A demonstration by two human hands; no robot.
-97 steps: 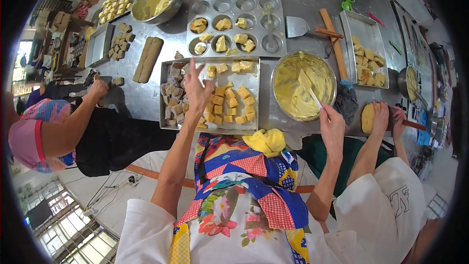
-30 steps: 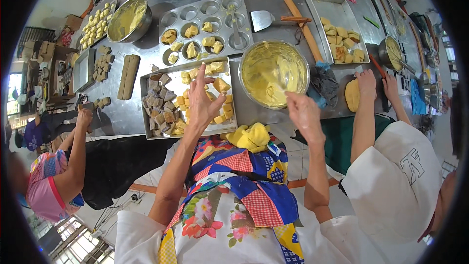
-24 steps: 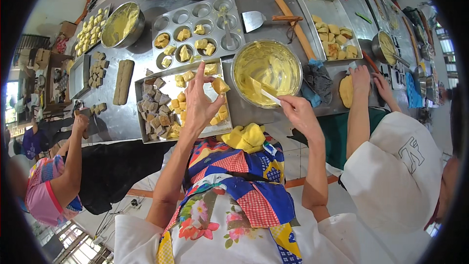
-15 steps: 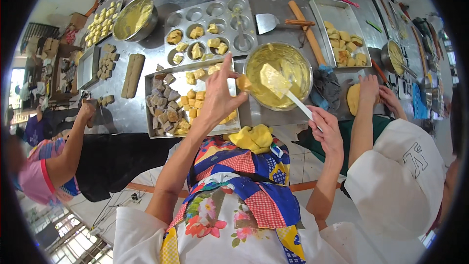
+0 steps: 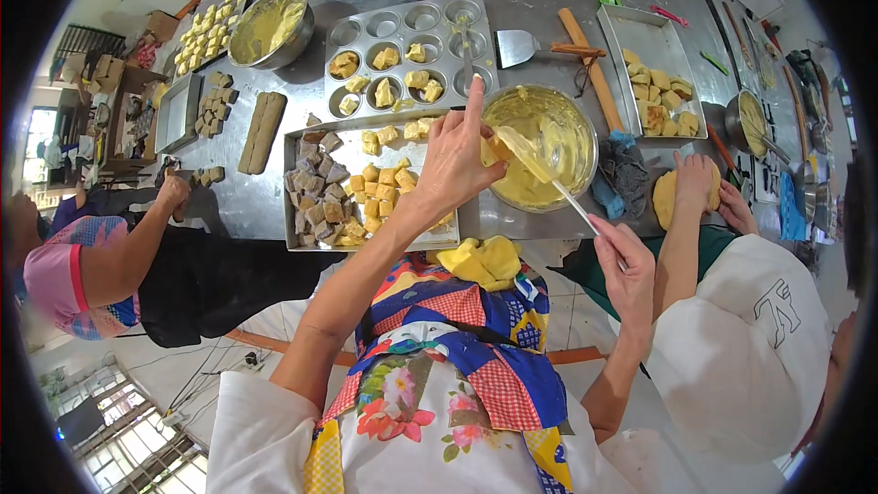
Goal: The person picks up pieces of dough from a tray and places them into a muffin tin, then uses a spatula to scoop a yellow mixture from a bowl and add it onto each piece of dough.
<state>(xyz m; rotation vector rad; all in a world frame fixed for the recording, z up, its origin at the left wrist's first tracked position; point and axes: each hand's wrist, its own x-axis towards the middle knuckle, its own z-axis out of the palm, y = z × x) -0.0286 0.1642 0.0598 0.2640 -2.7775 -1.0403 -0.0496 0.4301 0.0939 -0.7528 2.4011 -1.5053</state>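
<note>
My right hand (image 5: 626,261) is closed round the white handle of a spatula (image 5: 565,194). Its batter-smeared blade slants over the near side of a steel mixing bowl (image 5: 590,142), whose inside is coated with yellow batter. By the bowl's left rim, my left hand (image 5: 457,155) pinches a small golden dough piece (image 5: 495,148), mostly hidden by the fingers; its index finger points away from me. The blade's tip meets or overlaps that piece. Below my left wrist lies a metal tray (image 5: 430,242) with grey and yellow dough cubes (image 5: 389,176).
Beyond the tray sits a muffin tin (image 5: 343,34), several cups filled. A scraper (image 5: 517,48), a rolling pin (image 5: 594,73) and another dough tray (image 5: 672,27) are to the right. A co-worker's hands (image 5: 700,183) press dough at right; another person's hand (image 5: 174,192) works at left.
My left hand with the dough piece has moved right to the bowl's rim. The spatula blade has tilted toward it, and my right hand has shifted slightly right and nearer me.
</note>
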